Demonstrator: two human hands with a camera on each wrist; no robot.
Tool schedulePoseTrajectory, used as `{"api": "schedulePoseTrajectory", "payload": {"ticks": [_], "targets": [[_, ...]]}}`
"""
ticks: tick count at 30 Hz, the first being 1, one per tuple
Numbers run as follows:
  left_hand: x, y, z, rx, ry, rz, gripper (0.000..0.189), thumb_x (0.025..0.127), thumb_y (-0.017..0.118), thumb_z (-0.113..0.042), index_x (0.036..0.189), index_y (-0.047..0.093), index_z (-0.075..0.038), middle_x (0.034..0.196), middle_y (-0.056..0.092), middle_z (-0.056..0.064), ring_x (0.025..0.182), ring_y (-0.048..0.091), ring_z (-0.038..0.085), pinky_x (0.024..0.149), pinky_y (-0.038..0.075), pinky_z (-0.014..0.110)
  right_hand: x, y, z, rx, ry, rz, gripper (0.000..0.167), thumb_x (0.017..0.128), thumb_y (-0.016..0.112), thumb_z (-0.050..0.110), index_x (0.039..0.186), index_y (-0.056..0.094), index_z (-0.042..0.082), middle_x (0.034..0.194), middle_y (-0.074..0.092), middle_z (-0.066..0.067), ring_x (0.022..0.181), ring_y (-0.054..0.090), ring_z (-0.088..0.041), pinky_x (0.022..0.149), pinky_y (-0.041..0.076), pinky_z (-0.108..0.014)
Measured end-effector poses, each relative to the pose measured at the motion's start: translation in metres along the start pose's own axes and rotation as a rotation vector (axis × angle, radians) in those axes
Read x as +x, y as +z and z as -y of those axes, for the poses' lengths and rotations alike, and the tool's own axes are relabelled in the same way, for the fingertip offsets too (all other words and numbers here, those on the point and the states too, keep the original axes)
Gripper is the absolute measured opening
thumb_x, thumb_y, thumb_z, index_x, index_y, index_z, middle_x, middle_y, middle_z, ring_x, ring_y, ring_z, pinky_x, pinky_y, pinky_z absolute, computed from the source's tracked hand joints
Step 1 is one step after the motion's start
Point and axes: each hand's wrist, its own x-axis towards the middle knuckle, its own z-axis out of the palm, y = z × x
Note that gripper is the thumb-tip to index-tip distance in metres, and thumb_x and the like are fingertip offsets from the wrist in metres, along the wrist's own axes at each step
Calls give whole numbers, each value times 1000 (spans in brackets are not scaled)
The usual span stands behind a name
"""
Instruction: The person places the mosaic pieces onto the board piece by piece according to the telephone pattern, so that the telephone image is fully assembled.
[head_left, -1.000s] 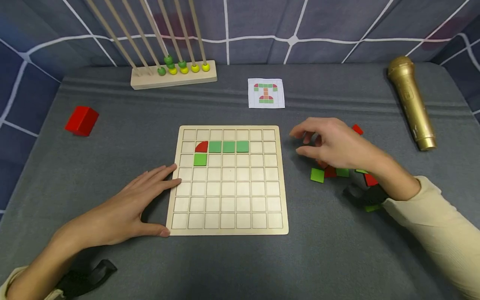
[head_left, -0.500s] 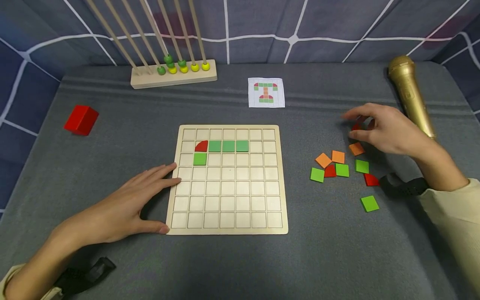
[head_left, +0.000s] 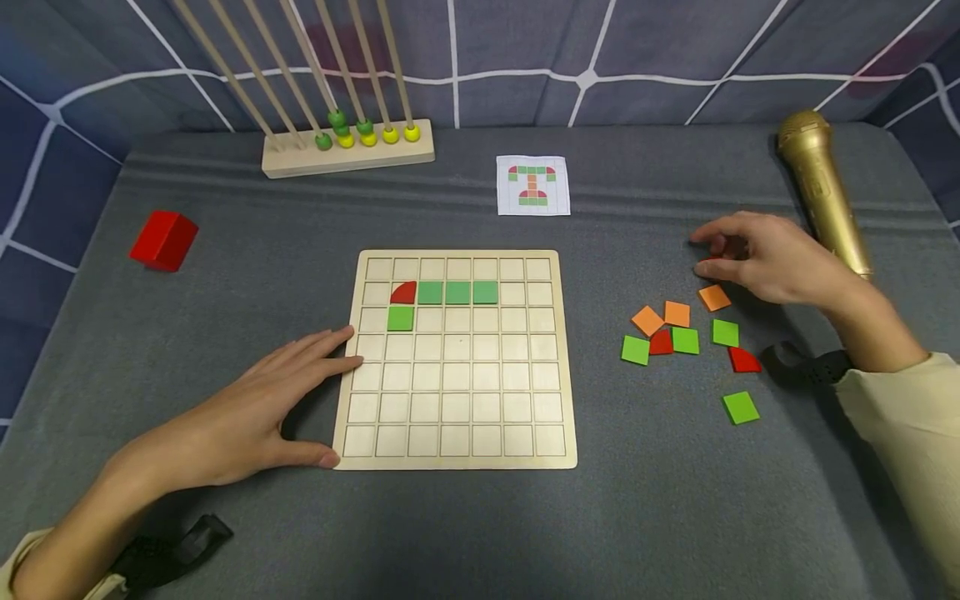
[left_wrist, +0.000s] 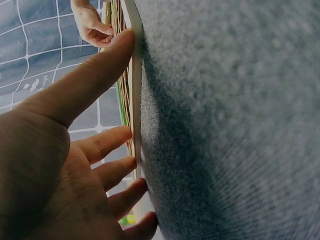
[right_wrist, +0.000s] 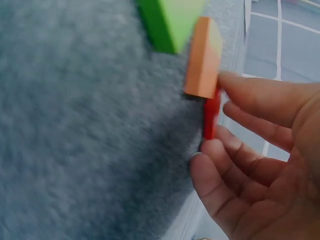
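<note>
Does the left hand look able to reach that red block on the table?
Probably yes: the left hand rests against the wooden board and nothing seems to stand between it and the red block, though it would have to reach forward.

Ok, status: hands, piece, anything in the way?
Left hand touching edge of pale wooden grid board. Right hand around flat red piece, grip unclear. Flat orange square close by, possible snag.

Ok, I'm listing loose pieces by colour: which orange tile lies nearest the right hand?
The rightmost orange tile, just below the right hand in the head view; the other two orange tiles lie farther left, closer to the board.
</note>
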Motion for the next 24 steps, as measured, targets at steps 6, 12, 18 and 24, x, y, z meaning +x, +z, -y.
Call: {"api": "schedulePoseTrajectory", "payload": {"ticks": [6,12,18,24], "targets": [[1,0,-1,0,0,0,94,74,77,-60,150,41,-19,163,16,4,147,15,36,107,18,67,0,-3,2,24,28,38,32,93,70,18,119,66,1,91,59,-5,73,49,-12,61,36,-23],[0,0,-1,3,-5,-3,94,74,77,-61,150,41,-18,163,16,4,147,14,36,107,18,66,-2,-4,3,57,10,73,37,83,76,4,119,65,2,94,59,-5,73,51,-10,60,38,-21],[-1,1,-1,-2,3,-9,94,75,76,-61,150,41,-18,163,16,4,147,14,36,108,18,67,-2,0,6,20,-7,35,35,84,74,4,118,66,2,89,60,-4,70,50,-10,59,37,-22],[0,1,-1,-7,-4,-4,94,74,76,-61,150,41,-17,163,16,5,147,13,37,108,16,67,-4,1,11,27,-39,-6,32,85,73,6,117,67,3,90,61,-3,71,50,-8,61,36,-19]]}}
